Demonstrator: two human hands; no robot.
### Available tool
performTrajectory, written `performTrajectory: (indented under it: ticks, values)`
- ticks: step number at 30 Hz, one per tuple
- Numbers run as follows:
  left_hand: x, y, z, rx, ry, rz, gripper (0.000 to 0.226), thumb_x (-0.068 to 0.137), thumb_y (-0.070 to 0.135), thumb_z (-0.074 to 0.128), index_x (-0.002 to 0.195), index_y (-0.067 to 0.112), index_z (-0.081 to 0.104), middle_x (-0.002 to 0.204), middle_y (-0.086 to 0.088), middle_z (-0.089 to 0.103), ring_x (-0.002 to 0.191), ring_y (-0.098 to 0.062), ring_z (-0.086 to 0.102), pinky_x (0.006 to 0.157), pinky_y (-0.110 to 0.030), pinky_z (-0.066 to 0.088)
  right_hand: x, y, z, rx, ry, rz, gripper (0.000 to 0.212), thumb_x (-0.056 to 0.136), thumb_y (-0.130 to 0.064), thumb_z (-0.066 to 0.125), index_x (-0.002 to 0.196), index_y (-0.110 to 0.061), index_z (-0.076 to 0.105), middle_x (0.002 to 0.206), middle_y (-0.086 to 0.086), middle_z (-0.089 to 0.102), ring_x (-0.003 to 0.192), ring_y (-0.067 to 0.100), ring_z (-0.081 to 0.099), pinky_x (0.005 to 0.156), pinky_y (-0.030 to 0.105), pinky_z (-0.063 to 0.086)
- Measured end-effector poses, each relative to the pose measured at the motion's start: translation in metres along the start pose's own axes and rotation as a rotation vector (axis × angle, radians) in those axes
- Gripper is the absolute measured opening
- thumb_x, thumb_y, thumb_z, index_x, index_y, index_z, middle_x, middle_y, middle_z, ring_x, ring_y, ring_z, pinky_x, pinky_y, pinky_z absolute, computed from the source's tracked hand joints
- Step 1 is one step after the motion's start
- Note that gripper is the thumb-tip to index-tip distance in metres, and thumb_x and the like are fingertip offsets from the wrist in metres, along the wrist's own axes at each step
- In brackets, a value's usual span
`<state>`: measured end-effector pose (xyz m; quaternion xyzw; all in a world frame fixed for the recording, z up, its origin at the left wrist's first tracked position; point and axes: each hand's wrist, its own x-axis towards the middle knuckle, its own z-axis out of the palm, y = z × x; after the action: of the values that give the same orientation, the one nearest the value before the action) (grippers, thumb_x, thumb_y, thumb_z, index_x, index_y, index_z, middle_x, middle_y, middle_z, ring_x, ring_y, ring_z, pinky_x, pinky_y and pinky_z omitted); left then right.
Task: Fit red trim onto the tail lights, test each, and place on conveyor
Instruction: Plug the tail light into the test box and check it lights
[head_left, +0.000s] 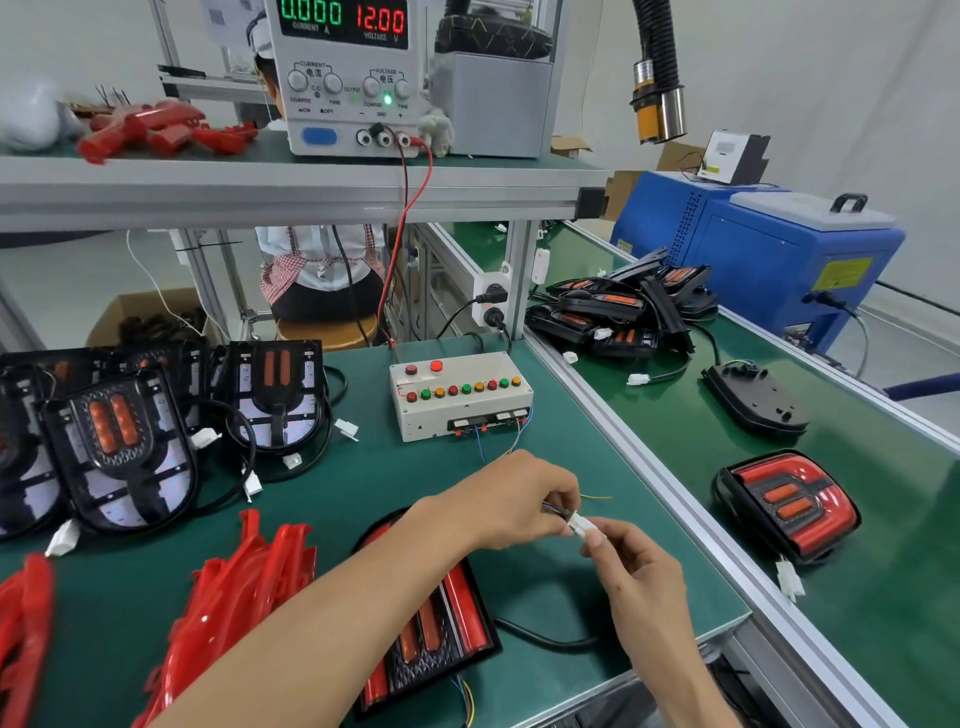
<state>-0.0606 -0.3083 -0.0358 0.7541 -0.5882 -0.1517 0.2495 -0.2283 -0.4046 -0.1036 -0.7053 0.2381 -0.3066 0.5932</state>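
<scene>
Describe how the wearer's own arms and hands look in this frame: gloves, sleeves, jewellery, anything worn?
Both hands are bare: no gloves on the left hand or the right hand. Both forearms are uncovered as far as the frame shows them, with no sleeve edge in view. No watch, wristband or strap shows at either wrist, and no ring is visible on the fingers. Fingernails look short and unpainted.

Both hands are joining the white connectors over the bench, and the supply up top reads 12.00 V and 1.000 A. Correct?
Not quite. In the head view the power supply reads 0.000 A, not 1.000 A; voltage is 12.00. The left hand and right hand do pinch the white connectors together.
</scene>
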Motion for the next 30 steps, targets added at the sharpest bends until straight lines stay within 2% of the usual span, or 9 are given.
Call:
performTrajectory:
  ticks: [2, 5, 10, 15, 21, 26, 28, 30]
  values:
    - [0.0, 0.001, -0.001, 0.071, -0.013, 0.05, 0.012, 0.089, 0.026, 0.075, 0.099, 0.02, 0.073, 0.094, 0.005, 0.074, 0.091, -0.013, 0.063, 0.094, -0.041, 0.051, 0.0, 0.003, -0.001, -0.011, -0.006, 0.002, 0.017, 0.096, -0.018, 0.067, 0.09, -0.03, 0.077, 0.074, -0.003, 0.07, 0.064, 0.001, 0.055, 0.061, 0.009, 0.041]
    - [0.001, 0.004, -0.001, 0.094, -0.016, 0.094, 0.014, 0.088, 0.024, 0.075, 0.099, 0.016, 0.075, 0.093, 0.001, 0.074, 0.089, -0.018, 0.065, 0.086, -0.04, 0.053, 0.001, 0.007, -0.002, -0.005, -0.021, 0.01, 0.013, 0.095, -0.02, 0.068, 0.093, -0.028, 0.077, 0.074, -0.002, 0.07, 0.059, -0.001, 0.05, 0.057, 0.01, 0.039]
    - [0.002, 0.007, 0.0, 0.134, -0.05, 0.134, 0.013, 0.089, 0.023, 0.075, 0.099, 0.015, 0.075, 0.091, 0.0, 0.074, 0.085, -0.018, 0.064, 0.081, -0.037, 0.052, 0.0, 0.012, -0.008, -0.024, -0.061, -0.002, 0.008, 0.095, -0.028, 0.069, 0.097, -0.025, 0.077, 0.073, 0.002, 0.068, 0.058, 0.008, 0.047, 0.054, 0.017, 0.04]
    - [-0.002, 0.005, 0.003, 0.128, -0.045, 0.138, 0.014, 0.091, 0.023, 0.074, 0.102, 0.014, 0.075, 0.093, -0.003, 0.074, 0.088, -0.02, 0.065, 0.083, -0.038, 0.051, 0.0, 0.01, -0.008, -0.018, -0.086, 0.003, 0.017, 0.089, -0.04, 0.072, 0.095, -0.025, 0.077, 0.069, 0.011, 0.064, 0.057, 0.01, 0.05, 0.05, 0.015, 0.038]
    - [-0.005, 0.005, 0.005, 0.118, -0.03, 0.135, 0.015, 0.091, 0.023, 0.074, 0.102, 0.013, 0.075, 0.094, -0.004, 0.074, 0.089, -0.022, 0.065, 0.084, -0.04, 0.05, -0.002, 0.005, -0.008, -0.014, -0.072, 0.018, 0.009, 0.093, -0.026, 0.069, 0.092, -0.024, 0.077, 0.065, -0.001, 0.065, 0.055, 0.007, 0.05, 0.049, 0.013, 0.038]
    - [-0.006, 0.002, -0.002, 0.132, -0.079, 0.077, 0.018, 0.09, 0.028, 0.075, 0.105, 0.018, 0.075, 0.097, 0.002, 0.076, 0.093, -0.017, 0.067, 0.087, -0.04, 0.053, -0.002, 0.003, -0.001, -0.025, -0.041, 0.051, 0.01, 0.094, -0.025, 0.069, 0.089, -0.025, 0.078, 0.066, 0.002, 0.067, 0.054, 0.01, 0.052, 0.047, 0.019, 0.04]
    - [-0.009, -0.002, -0.006, 0.143, -0.085, 0.039, 0.03, 0.089, 0.038, 0.075, 0.114, 0.024, 0.075, 0.11, 0.006, 0.076, 0.106, -0.014, 0.067, 0.095, -0.035, 0.052, -0.004, 0.003, 0.003, -0.035, 0.005, 0.068, 0.012, 0.095, -0.029, 0.068, 0.091, -0.029, 0.079, 0.073, 0.002, 0.071, 0.058, 0.012, 0.059, 0.053, 0.024, 0.048]
    - [-0.015, -0.01, -0.012, 0.117, -0.029, -0.018, 0.043, 0.089, 0.051, 0.071, 0.126, 0.029, 0.071, 0.126, 0.01, 0.071, 0.119, -0.009, 0.06, 0.103, -0.027, 0.045, -0.006, 0.002, 0.006, -0.085, 0.08, 0.048, 0.013, 0.094, -0.034, 0.066, 0.097, -0.032, 0.079, 0.088, -0.005, 0.074, 0.075, 0.009, 0.068, 0.071, 0.025, 0.055]
